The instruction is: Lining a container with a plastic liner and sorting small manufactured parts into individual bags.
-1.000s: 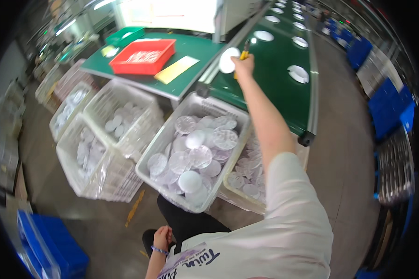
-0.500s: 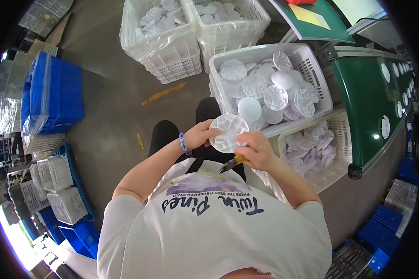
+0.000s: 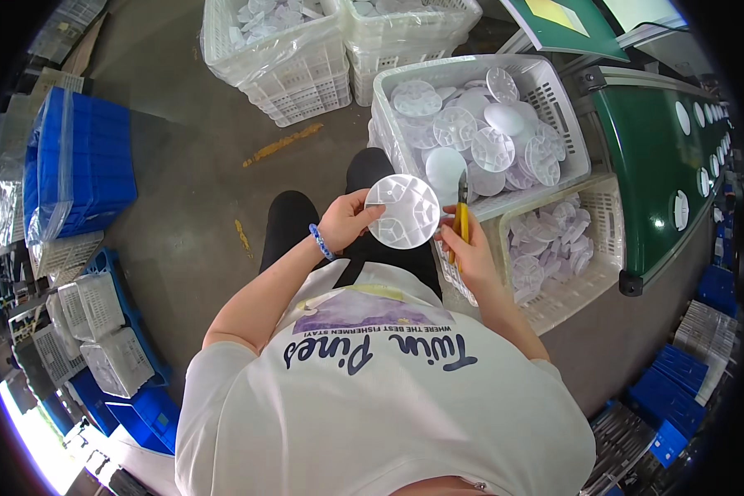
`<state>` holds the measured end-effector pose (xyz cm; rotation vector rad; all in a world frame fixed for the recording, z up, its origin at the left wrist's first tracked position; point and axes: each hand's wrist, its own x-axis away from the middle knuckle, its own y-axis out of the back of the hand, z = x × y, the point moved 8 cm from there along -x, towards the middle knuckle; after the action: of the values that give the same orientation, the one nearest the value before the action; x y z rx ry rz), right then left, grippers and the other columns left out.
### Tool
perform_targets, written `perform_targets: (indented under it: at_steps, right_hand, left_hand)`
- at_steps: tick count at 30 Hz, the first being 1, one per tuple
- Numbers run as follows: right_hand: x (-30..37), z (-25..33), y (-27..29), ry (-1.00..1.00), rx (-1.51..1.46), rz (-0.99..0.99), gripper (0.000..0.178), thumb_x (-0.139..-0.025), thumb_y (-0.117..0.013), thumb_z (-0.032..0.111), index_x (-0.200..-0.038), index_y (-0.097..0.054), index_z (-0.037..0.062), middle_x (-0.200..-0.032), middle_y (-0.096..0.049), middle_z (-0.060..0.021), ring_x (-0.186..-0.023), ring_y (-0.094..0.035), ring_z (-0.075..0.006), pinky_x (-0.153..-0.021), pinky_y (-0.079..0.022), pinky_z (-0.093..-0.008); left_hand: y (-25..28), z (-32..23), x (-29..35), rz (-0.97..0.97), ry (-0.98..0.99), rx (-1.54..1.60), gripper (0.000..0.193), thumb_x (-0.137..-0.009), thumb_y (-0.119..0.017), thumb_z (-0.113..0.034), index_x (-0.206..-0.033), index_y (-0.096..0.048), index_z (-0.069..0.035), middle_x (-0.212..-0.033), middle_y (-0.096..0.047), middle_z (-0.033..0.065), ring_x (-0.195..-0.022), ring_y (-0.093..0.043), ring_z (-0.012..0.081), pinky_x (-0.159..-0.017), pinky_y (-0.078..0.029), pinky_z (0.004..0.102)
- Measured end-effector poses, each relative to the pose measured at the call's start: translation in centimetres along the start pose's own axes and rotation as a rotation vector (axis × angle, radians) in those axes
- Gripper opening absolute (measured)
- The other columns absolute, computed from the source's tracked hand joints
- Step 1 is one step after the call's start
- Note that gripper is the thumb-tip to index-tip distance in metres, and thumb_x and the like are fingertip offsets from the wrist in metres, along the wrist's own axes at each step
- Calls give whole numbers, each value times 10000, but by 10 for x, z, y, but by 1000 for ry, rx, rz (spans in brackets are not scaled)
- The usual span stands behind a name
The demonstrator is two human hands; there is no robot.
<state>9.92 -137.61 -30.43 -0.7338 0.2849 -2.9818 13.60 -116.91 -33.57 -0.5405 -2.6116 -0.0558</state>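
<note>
My left hand [image 3: 347, 221] pinches the left edge of a round, translucent white plastic disc [image 3: 403, 212] with moulded ribs, held over my lap. Yellow-handled cutting pliers [image 3: 461, 227] with dark jaws are in my right hand [image 3: 469, 248], their tip pointing away from me. They stand just right of the disc. Beyond, a white crate [image 3: 576, 140] lined with clear plastic is heaped with similar discs [image 3: 493, 149]. A second white crate [image 3: 609, 223], nearer and to the right, holds smaller translucent pieces [image 3: 546, 248].
A green conveyor belt [image 3: 636, 157] carrying spaced discs runs along the right. Two stacks of white crates [image 3: 302, 91] with plastic parts stand at the far side. On the left are a blue bin [image 3: 87, 161] and white baskets [image 3: 95, 306] on the floor.
My right hand has come away from the disc's face, and the pliers have swung from pointing toward me to pointing away. The disc has tilted and moved slightly left.
</note>
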Motion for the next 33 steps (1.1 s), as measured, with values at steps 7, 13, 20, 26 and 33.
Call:
perform_targets:
  at_steps: [7, 13, 20, 26, 33]
  right_hand:
    - [-18, 7, -25, -32, -24, 143, 310, -886, -564, 178, -1150, -484, 37, -846, -526, 10, -712, -477, -41, -585, -359, -181]
    - [-17, 4, -37, 22, 91, 64, 342, -811, -627, 111, -1114, -488, 34, -841, -514, 13, -686, -466, -51, -589, -370, -196]
    - [-15, -12, -43, 16, 85, 23, 375, -778, -614, 49, -1127, -477, 34, -876, -515, -2, -703, -475, -70, -608, -389, -211]
    - [5, 54, -47, 418, 850, 161, 641, -699, -625, -13, -1293, -395, 61, -1036, -500, -89, -925, -505, -206, -789, -419, -297]
    - [17, 62, -83, 600, 1518, 243, 584, -656, -672, 112, -1216, -526, 192, -974, -520, -44, -917, -498, -236, -741, -346, -401]
  left_hand:
    - [19, 14, -6, 89, 133, -177, 265, -847, -646, -258, -961, -666, -20, -732, -607, -30, -639, -501, 29, -566, -411, 202]
    - [22, 7, 2, 79, 69, -128, 314, -832, -665, -222, -1035, -628, 14, -818, -629, -1, -704, -549, 47, -614, -440, 203]
    - [3, -12, 28, 10, -228, 283, 415, -830, -636, -82, -1191, -453, 9, -1032, -583, 54, -919, -561, 103, -822, -459, 260]
    - [16, 30, 20, -12, 28, 62, 337, -819, -611, -105, -1119, -489, -12, -892, -601, 51, -774, -577, 104, -682, -482, 252]
    - [10, 35, 18, -95, -19, -184, 376, -797, -578, -88, -1138, -435, -21, -786, -577, 44, -563, -525, 87, -513, -441, 232]
